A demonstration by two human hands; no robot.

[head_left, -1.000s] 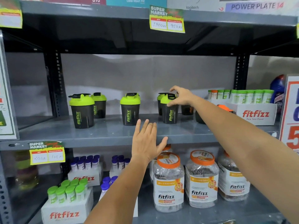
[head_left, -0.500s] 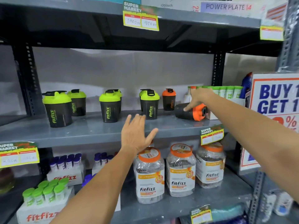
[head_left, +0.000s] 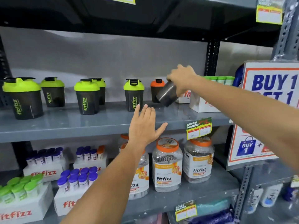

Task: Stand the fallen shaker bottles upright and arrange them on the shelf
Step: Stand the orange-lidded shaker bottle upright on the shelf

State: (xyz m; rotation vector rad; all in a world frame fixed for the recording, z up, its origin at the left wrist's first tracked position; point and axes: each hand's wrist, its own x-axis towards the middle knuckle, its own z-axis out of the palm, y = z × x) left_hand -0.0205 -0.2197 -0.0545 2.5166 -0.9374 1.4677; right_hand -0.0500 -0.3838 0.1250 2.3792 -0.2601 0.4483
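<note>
- Six shaker bottles stood upright on the middle shelf (head_left: pixel 97 125): five with lime-green lids (head_left: pixel 134 95) and one with an orange lid (head_left: pixel 156 90), at the back on the right.
- A seventh, the dark shaker bottle (head_left: pixel 166 95), was tilted, its base pointing down and left, just above the shelf beside the orange-lidded one.
- Its body looked smoky and translucent; its lid end was hidden under the grip.
- The right hand (head_left: pixel 182 78) was wrapped around that tilted bottle's upper end.
- The left hand (head_left: pixel 144 126) hovered in front of the shelf edge, fingers spread wide, holding nothing.
- Three orange-lidded fitfizz jars (head_left: pixel 166 165) showed on the shelf below.
</note>
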